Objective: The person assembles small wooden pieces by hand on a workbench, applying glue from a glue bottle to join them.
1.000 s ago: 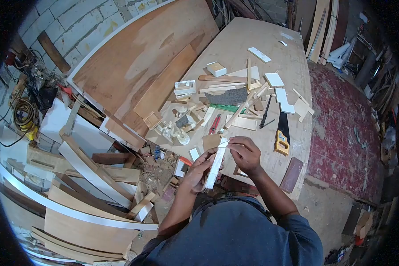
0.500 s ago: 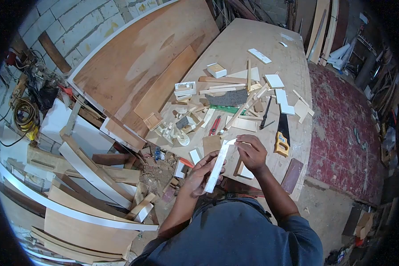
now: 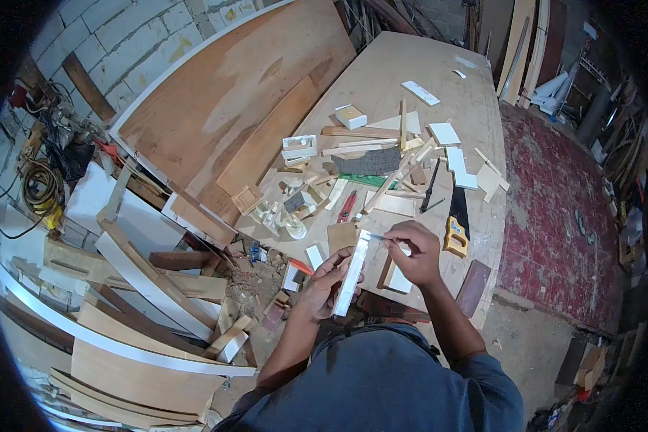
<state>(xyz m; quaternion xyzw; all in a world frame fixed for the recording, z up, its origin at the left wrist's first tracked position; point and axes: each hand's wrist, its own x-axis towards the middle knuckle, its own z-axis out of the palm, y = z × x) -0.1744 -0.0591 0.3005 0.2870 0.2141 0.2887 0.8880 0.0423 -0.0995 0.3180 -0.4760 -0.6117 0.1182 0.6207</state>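
My left hand [image 3: 325, 285] is closed round a narrow white strip of wood [image 3: 352, 276], which stands tilted in front of my chest. My right hand [image 3: 417, 253] is by the strip's upper end, thumb and fingers pinched together. Between those fingertips and the strip runs a thin, greyish sliver [image 3: 376, 236], too small to name. Beyond the hands lie a brown sandpaper-like square [image 3: 341, 236] and a red utility knife [image 3: 348, 206] on the wooden table [image 3: 417, 61]. A yellow-handled handsaw [image 3: 456, 236] rests to the right of my right hand.
Wood offcuts, a dark grey abrasive sheet [image 3: 371, 161] and white pieces [image 3: 444, 133] crowd the table's middle. A large wooden panel [image 3: 216, 93] leans along the left. Boards and curved frames [image 3: 151, 288] are stacked at lower left. A red floor [image 3: 554, 216] lies right.
My right hand has shifted slightly right and down from the strip's end. The white flap seen there earlier now appears as a thin grey sliver. My left hand keeps its hold.
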